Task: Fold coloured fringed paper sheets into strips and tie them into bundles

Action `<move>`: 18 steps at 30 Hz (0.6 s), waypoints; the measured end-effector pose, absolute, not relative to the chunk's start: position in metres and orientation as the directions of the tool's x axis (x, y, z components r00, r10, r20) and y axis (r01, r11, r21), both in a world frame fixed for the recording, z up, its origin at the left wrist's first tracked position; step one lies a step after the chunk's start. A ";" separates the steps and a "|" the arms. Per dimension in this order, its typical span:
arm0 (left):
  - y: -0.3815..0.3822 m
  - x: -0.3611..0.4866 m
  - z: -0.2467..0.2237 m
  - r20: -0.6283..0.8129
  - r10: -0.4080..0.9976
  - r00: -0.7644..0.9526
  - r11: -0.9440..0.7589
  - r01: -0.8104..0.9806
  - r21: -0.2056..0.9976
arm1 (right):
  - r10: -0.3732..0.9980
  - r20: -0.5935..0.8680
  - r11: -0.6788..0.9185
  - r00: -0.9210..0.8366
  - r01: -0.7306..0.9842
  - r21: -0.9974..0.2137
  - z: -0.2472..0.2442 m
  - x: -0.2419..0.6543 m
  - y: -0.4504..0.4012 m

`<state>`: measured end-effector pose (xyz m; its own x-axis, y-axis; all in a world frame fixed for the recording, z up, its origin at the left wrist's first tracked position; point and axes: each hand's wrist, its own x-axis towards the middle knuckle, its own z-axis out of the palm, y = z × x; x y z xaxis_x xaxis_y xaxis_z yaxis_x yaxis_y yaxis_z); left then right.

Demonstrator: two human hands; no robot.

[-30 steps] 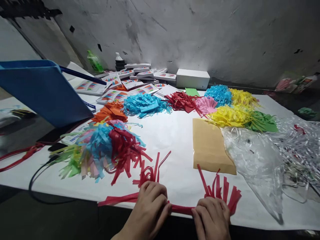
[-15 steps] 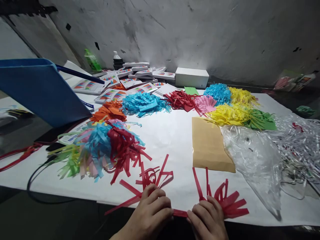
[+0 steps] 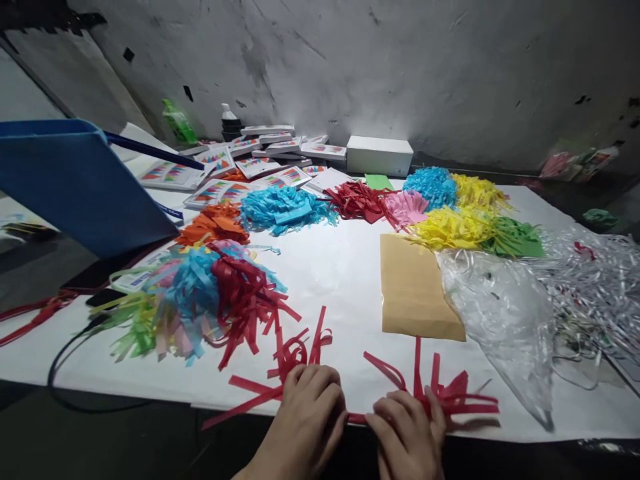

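A red paper tassel (image 3: 357, 419) lies along the front edge of the white table, its middle band rolled narrow and its cut strips fanning out at both ends. My left hand (image 3: 311, 417) is closed on the band near the left fringe. My right hand (image 3: 407, 423) is closed on the band near the right fringe. A short piece of band shows between the hands; the fingertips are partly hidden. Left of my hands lies a pile of fringed tassels in red (image 3: 245, 287), blue (image 3: 193, 280) and green (image 3: 140, 327).
Beyond are orange (image 3: 215, 225), blue (image 3: 285, 208), dark red (image 3: 357, 200), pink (image 3: 407, 208) and yellow (image 3: 453, 227) tassels. A brown sheet (image 3: 417, 287) and clear plastic bag (image 3: 505, 307) lie right. A blue bin (image 3: 85, 180) tilts at left; a white box (image 3: 380, 156) stands behind.
The band between my hands looks narrower. My right hand has moved slightly left, and strips of the right fringe have shifted. The whole view has moved a little.
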<state>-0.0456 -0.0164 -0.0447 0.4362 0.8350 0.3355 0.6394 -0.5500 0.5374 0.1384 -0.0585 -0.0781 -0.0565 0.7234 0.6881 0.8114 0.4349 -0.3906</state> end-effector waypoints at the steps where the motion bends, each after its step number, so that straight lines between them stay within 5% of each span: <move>1: -0.016 -0.046 -0.046 0.340 0.833 0.436 -0.553 0.632 0.543 | 0.703 0.705 0.460 -0.094 0.816 -0.350 -0.078 0.137 -0.058; 7: -0.018 -0.056 -0.029 0.292 0.794 0.534 -0.589 0.555 0.587 | 0.610 0.759 0.565 -0.228 0.797 -0.215 -0.066 0.143 -0.061; 10: -0.020 -0.055 -0.005 0.191 0.788 0.586 -0.512 0.450 0.732 | 0.502 0.812 0.612 -0.297 0.786 -0.090 -0.044 0.154 -0.061; 12: -0.020 -0.047 0.007 -0.006 0.782 0.624 -0.279 0.358 0.891 | 0.425 0.830 0.624 -0.361 0.781 0.020 -0.027 0.163 -0.059; 14: -0.020 -0.033 0.011 -0.258 0.708 0.658 0.133 0.234 0.963 | 0.380 0.846 0.615 -0.374 0.785 0.071 -0.013 0.173 -0.059; 16: -0.020 -0.017 0.006 -0.406 0.586 0.701 0.515 0.064 0.855 | 0.366 0.863 0.606 -0.349 0.793 0.064 -0.005 0.185 -0.061; 18: -0.023 -0.002 -0.002 -0.416 0.510 0.753 0.693 -0.073 0.717 | 0.373 0.867 0.622 -0.331 0.782 0.031 -0.003 0.196 -0.065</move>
<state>-0.0020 -0.0227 -0.0020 0.7532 0.5099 -0.4156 -0.0734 0.6930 0.7172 0.1957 -0.0648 -0.0031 -0.3312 0.3725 0.8669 0.7820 0.6225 0.0313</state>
